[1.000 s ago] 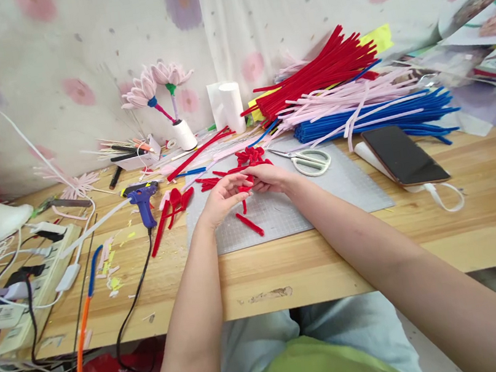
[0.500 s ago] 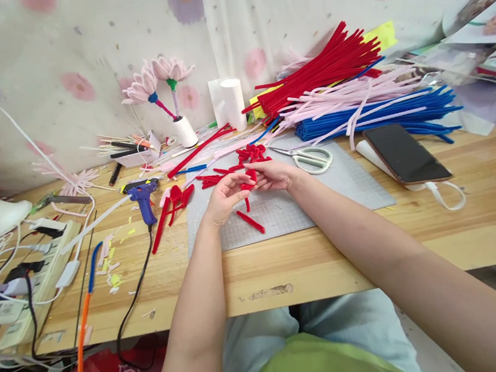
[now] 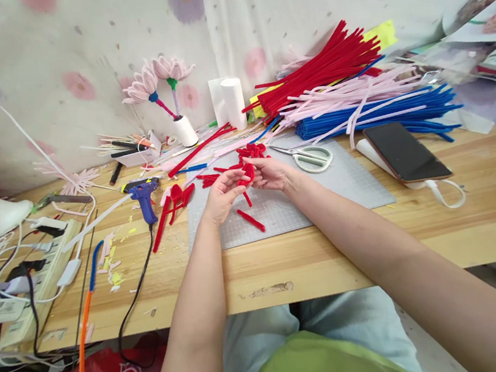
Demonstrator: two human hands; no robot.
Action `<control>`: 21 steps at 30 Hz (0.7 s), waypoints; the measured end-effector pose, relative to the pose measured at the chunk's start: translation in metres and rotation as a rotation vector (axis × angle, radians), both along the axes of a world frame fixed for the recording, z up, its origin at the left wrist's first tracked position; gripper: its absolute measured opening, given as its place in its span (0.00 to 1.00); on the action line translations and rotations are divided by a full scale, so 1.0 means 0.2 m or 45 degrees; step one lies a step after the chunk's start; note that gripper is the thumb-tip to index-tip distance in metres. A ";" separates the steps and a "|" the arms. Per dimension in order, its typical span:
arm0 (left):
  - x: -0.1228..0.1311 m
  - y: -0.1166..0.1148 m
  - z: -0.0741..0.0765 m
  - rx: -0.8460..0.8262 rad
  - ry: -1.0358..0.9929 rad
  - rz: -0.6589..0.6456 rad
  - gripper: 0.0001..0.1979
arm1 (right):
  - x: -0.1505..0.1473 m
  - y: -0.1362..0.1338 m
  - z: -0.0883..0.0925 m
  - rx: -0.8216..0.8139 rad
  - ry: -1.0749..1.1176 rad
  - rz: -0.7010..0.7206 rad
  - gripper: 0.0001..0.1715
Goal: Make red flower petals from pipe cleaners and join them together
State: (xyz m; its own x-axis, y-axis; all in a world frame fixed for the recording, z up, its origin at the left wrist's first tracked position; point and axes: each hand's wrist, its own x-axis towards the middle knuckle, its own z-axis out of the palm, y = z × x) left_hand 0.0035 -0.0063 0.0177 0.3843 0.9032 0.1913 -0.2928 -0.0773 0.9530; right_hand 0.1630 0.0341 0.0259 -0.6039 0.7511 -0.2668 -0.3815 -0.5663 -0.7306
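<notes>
In the head view, I see both bare hands meeting over the grey cutting mat (image 3: 280, 215), with a small red fuzzy piece (image 3: 249, 174) between them. The left hand (image 3: 225, 194) has its grip clamped on that piece, thumb below and fingers above. The right hand (image 3: 272, 174) has its fingertips together on the far side of it, the fingers bent and partly hiding one another. The piece looks curled; its full shape is covered by the fingers. A red stub (image 3: 247, 198) shows just under the hands, and I can't tell whether it joins the held piece.

Nearer the person, a short red strip (image 3: 251, 220) lies slantwise on the mat. Just behind the hands sits a heap of red loops (image 3: 251, 151), and beside it, to the right, scissors (image 3: 313, 159) with pale handles.

Off to the left on the wooden tabletop (image 3: 357, 263) lie red petal shapes (image 3: 175, 195), near a blue glue gun (image 3: 143, 203). At the back right, red stems (image 3: 319, 73), pink stems (image 3: 346, 96) and blue stems (image 3: 372, 114) are piled together, with a phone (image 3: 406, 152) in front. Two pink flowers (image 3: 170, 70) stand in a white spool (image 3: 186, 132) toward the wall.
</notes>
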 end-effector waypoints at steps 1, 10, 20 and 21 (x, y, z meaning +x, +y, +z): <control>0.00 0.00 -0.01 0.022 0.032 0.020 0.16 | 0.00 0.00 0.00 0.019 -0.031 -0.002 0.24; 0.03 0.08 -0.06 0.123 -0.032 0.878 0.20 | -0.07 -0.06 -0.04 0.624 -0.317 -0.116 0.25; 0.12 0.02 -0.03 -0.005 0.005 0.810 0.17 | -0.09 0.01 -0.11 0.793 -0.613 -0.593 0.15; 0.11 0.03 -0.02 -0.068 0.006 0.875 0.18 | -0.07 0.01 -0.11 0.805 -0.579 -0.559 0.16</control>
State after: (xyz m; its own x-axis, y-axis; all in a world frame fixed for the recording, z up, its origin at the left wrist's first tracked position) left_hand 0.0250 -0.0012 0.0130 -0.2785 0.9502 0.1397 -0.1899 -0.1970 0.9618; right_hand 0.1491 0.0360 0.0048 -0.1642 0.9775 0.1321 -0.0666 0.1226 -0.9902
